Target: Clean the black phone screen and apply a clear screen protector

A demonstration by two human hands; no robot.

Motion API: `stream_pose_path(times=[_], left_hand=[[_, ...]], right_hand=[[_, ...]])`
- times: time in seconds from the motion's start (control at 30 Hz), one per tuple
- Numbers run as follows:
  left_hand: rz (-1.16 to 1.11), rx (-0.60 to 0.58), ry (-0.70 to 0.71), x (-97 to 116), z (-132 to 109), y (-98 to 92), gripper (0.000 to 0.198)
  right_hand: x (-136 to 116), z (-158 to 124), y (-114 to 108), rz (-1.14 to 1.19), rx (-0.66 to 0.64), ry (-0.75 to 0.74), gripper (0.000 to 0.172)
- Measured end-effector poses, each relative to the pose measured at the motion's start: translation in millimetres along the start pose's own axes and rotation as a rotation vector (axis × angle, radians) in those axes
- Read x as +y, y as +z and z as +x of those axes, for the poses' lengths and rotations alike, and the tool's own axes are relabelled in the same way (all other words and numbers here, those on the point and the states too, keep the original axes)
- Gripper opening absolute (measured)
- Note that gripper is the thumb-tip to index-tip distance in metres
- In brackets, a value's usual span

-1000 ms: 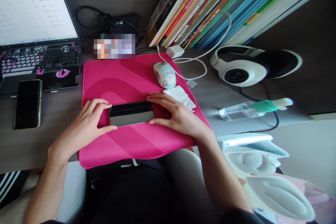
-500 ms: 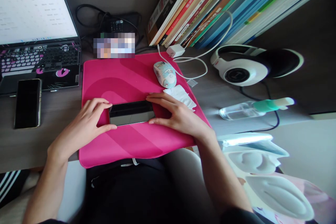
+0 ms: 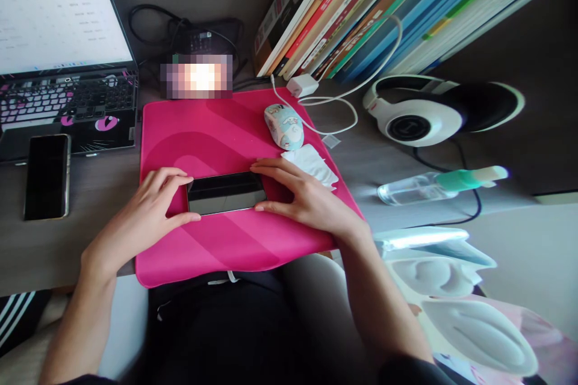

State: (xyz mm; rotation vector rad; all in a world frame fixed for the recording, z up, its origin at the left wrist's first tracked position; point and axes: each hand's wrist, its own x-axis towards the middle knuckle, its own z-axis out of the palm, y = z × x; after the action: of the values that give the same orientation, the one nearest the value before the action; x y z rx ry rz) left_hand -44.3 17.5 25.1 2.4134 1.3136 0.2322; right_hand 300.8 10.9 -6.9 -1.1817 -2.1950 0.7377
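A dark-screened smartphone point(image 3: 226, 195) lies lengthwise across a bright pink desk mat point(image 3: 203, 246), its glossy face up. At its left end, my left hand point(image 3: 147, 207) has the thumb and fingers closed around the two corners. My right hand point(image 3: 302, 195) grips the other end the same way, fingers on the far edge and thumb on the near one. Just beyond my right hand sit a patterned computer mouse point(image 3: 285, 127) and a folded white tissue point(image 3: 311, 165), both on the mat.
A laptop point(image 3: 67, 102) stands open at the left, with another phone point(image 3: 47, 177) by its front edge. Books point(image 3: 343, 12) line the back. A white charger point(image 3: 302, 85) with its cable, headphones point(image 3: 422, 120) and a spray bottle point(image 3: 415, 187) are at the right. A pixelated patch point(image 3: 196, 77) hides something behind the mat.
Both hands and the smartphone stay in place. The pixelated patch behind the mat has turned much brighter in its middle.
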Motion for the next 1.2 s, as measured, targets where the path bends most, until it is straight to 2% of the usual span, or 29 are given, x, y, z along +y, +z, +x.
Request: stream_pose_path(times=[0.2,0.5,1.2], left_hand=[[-0.018,-0.004,-0.014,5.1,-0.3,-2.4,0.061],[-0.014,0.000,-0.021,2.1,0.0,-0.1,0.066],[0.004,0.019,-0.010,-0.4,0.5,1.2,0.062]], right_hand=[[-0.5,0.5,-0.2,0.006,-0.002,-0.007,0.059],[1.6,0.6,1.9,0.001,0.005,-0.010,0.060],[0.9,0.5,2.3,-0.001,0.011,-0.014,0.061]])
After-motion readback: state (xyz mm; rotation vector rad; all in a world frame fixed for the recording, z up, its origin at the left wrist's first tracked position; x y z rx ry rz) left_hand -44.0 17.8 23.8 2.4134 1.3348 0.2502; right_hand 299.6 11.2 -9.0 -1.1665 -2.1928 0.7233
